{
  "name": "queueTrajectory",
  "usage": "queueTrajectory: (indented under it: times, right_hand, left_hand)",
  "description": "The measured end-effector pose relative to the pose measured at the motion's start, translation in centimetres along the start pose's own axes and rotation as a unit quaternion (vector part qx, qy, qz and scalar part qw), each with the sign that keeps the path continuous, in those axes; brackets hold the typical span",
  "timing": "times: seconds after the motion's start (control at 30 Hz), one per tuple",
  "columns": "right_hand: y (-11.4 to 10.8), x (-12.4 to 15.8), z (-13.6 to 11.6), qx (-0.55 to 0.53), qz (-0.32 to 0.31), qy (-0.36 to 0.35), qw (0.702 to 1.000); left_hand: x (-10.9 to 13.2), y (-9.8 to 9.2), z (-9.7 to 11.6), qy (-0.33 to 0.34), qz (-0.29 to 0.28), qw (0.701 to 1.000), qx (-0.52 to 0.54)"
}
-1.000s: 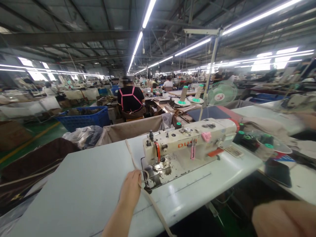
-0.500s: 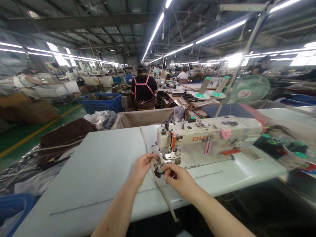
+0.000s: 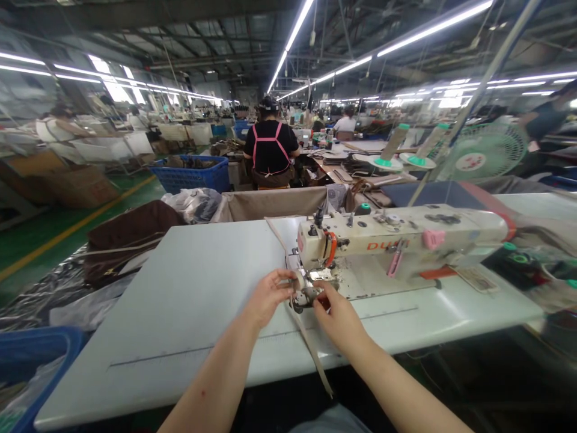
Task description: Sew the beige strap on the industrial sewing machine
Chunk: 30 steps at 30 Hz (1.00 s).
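At the needle end of the sewing machine [image 3: 464,231], both my hands are close together. My left hand [image 3: 269,296] pinches a narrow beige strap [image 3: 312,347] where it bends into a small loop. One stretch of the strap runs back across the table past the machine head, and its other end hangs over the front edge. My right hand [image 3: 337,314] is curled with thumb and fingertips at a metal attachment [image 3: 308,296] beside the needle plate. What lies between those fingertips is too small to make out.
The pale table [image 3: 198,282] carries a printed ruler line. A brown bag [image 3: 128,237] and a blue bin [image 3: 74,346] are on the left. Behind the table stand a fabric-lined container [image 3: 274,203] and thread cones [image 3: 392,145]. A co-worker [image 3: 270,147] sits ahead with back turned; a fan [image 3: 493,153] stands right.
The view has shifted, so the whole scene sits further right. Both hands stay at the needle area, the left still pinching the strap, the right still at the metal attachment.
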State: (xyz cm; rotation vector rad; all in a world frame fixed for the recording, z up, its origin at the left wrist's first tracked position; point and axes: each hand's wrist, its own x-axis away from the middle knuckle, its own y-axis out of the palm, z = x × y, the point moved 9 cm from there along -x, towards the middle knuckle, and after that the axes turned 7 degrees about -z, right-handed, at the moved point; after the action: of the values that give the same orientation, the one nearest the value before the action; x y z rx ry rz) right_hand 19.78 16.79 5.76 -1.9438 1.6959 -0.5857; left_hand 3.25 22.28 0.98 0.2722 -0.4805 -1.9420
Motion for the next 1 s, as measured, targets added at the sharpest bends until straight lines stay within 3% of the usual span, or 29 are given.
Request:
queueTrajectory:
  times: [0.4,0.63,0.87,1.0]
  right_hand:
    - [2.8,-1.8,0.3,0.053,-0.059,-0.020,0.997]
    - [2.9,-2.4,0.2,0.076,-0.054,-0.032,0.995]
    - [3.3,-2.9,0.7,0.099,-0.053,-0.032,0.993]
    - [3.4,-2.9,1.0,0.095,-0.040,-0.035,0.994]
  left_hand:
    - [0.4,2.1,-0.4,-0.038,-0.086,0.995,-0.030]
    - [0.1,1.9,-0.4,-0.025,-0.094,0.987,-0.125]
    - [-0.3,-0.2,-1.9,-0.017,-0.014,0.990,-0.138]
    - [-0.7,-0.2,-2.2,-0.022,-0.044,0.985,-0.164]
